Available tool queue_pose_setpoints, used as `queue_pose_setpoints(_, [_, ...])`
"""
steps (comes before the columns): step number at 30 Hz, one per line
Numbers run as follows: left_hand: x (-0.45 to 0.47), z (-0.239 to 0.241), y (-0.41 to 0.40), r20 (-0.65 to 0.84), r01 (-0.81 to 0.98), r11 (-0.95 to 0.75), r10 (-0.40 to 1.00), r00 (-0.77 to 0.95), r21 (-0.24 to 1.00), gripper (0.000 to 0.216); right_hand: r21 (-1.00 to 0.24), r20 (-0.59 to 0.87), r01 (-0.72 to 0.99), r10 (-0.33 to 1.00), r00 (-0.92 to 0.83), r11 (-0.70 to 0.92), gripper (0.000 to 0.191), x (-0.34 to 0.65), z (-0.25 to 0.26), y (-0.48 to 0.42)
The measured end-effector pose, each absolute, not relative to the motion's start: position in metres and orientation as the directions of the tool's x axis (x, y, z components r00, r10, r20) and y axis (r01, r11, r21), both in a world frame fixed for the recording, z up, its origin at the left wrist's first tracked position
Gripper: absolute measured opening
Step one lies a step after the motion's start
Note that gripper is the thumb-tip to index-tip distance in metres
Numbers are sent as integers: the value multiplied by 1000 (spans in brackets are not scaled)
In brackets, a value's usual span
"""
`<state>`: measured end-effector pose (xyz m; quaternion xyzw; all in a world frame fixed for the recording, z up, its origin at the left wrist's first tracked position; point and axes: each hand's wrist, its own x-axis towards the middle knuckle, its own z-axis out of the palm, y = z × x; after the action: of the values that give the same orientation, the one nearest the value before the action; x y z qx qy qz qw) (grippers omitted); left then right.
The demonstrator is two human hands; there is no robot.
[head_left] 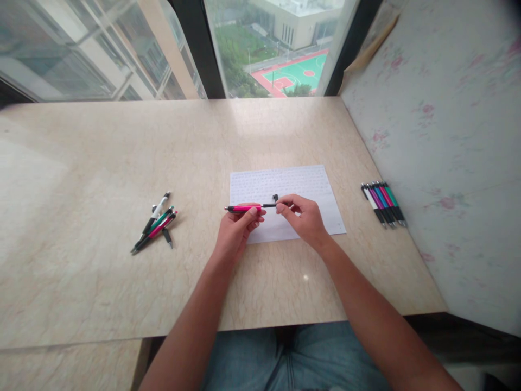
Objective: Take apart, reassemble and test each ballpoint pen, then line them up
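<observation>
My left hand (243, 222) is closed around a pink pen barrel (244, 208) whose black clip end points left. A thin dark refill (269, 206) sticks out of the barrel's right end. The fingers of my right hand (300, 214) pinch the far end of that refill; its tip is hidden by them. Both hands are over a sheet of paper (280, 234) with rows of handwriting. On the sheet, just beyond the refill, lies a small black part (275, 197) that I cannot make out clearly.
Several pens in a loose pile (157, 222) lie on the left of the stone-look tabletop (101, 282). A neat row of several coloured pens (383, 204) lies at the right, beside the flowered wall (443, 163). Windows (280, 49) stand behind the table.
</observation>
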<state>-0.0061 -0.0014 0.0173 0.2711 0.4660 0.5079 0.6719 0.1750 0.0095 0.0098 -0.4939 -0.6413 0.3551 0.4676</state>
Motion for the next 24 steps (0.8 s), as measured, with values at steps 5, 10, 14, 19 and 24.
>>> queue_pose_setpoints(5, [-7, 17, -1, -346, -454, 335, 936, 61, 826, 26, -910, 301, 280, 952, -59, 305, 11, 176, 8, 10])
queue_pose_setpoints(10, [-8, 16, 0, -370, -544, 350, 926, 77, 763, 25, -915, 323, 245, 946, -32, 320, 10, 177, 14, 6])
queue_pose_setpoints(14, [-11, 15, 2, -379, -623, 347, 921, 86, 701, 22, -930, 297, 230, 955, 6, 288, 10, 179, 19, 5])
queue_pose_setpoints(19, [-12, 14, 2, -394, -667, 346, 915, 85, 660, 22, -966, 231, 135, 971, 67, 221, 13, 181, 18, 5])
queue_pose_setpoints(24, [-12, 15, 2, -408, -698, 353, 908, 95, 623, 21, -980, 198, 40, 971, 136, 194, 18, 183, 12, 6])
